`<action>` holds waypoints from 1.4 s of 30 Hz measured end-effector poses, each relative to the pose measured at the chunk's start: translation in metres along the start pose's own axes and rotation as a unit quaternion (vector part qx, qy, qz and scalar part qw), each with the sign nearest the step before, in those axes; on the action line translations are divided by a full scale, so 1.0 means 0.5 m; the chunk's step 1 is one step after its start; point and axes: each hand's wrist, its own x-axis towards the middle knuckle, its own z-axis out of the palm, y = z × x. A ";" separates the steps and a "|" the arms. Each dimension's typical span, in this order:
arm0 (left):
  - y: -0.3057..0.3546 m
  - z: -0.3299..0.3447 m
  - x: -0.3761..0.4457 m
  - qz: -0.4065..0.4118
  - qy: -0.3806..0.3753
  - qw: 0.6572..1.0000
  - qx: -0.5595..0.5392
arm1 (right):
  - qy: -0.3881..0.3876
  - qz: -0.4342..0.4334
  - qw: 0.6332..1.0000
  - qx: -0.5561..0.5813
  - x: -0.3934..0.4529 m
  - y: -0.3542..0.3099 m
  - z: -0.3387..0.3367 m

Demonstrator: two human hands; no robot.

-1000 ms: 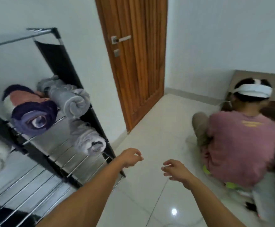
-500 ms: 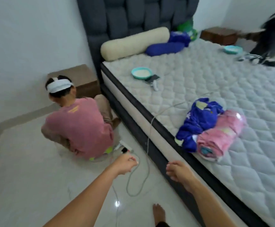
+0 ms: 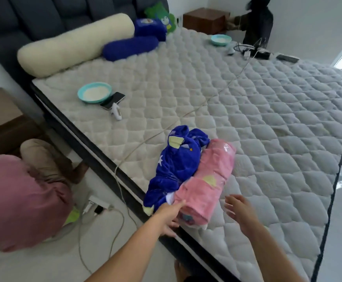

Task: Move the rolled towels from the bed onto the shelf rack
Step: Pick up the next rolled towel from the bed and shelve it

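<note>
Two rolls remain on the bed (image 3: pixel 247 119): left hand (image 3: pixel 169 215) fingers touch the pink towel (image 3: pixel 204 180), blue towel (image 3: pixel 176 163) beyond them, right hand (image 3: pixel 240 212) spread beside it, gripping nothing.

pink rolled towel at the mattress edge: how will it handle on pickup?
The pink rolled towel is probably soft and would sag if lifted by one end; a shiny plastic wrap shows at its far end, so it may hold its roll but feel slippery. It leans against the blue towel, which may shift. Both hands look advisable.
</note>
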 end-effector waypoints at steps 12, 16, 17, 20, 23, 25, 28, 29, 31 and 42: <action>0.132 0.073 0.109 -0.096 0.047 0.992 0.073 | 0.012 0.001 0.986 -0.164 0.298 -0.218 0.016; 0.138 0.086 0.118 -0.118 0.068 0.987 0.087 | 0.009 0.004 0.979 -0.203 0.349 -0.246 0.026; 0.138 0.087 0.122 -0.126 0.071 0.986 0.088 | 0.002 0.010 0.976 -0.218 0.359 -0.249 0.031; 0.136 0.087 0.127 -0.148 0.069 0.985 0.062 | -0.022 0.024 0.968 -0.247 0.409 -0.233 0.043; 0.124 0.079 0.130 -0.155 0.058 0.986 0.014 | -0.032 0.029 0.968 -0.249 0.419 -0.231 0.059; 0.109 0.074 0.133 -0.137 0.059 0.989 -0.010 | -0.017 0.027 0.964 -0.263 0.384 -0.253 0.065; 0.083 0.075 0.133 -0.114 0.057 0.992 -0.010 | 0.016 -0.011 0.962 -0.274 0.360 -0.250 0.059; 0.076 0.074 0.132 -0.110 0.051 0.993 -0.006 | 0.018 -0.021 0.963 -0.268 0.349 -0.246 0.057; 0.064 0.070 0.128 -0.101 0.030 0.994 0.010 | 0.027 -0.035 0.966 -0.255 0.321 -0.240 0.052; -0.068 -0.007 0.047 -0.002 -0.011 0.999 0.040 | 0.108 -0.173 0.952 -0.227 0.073 -0.229 0.086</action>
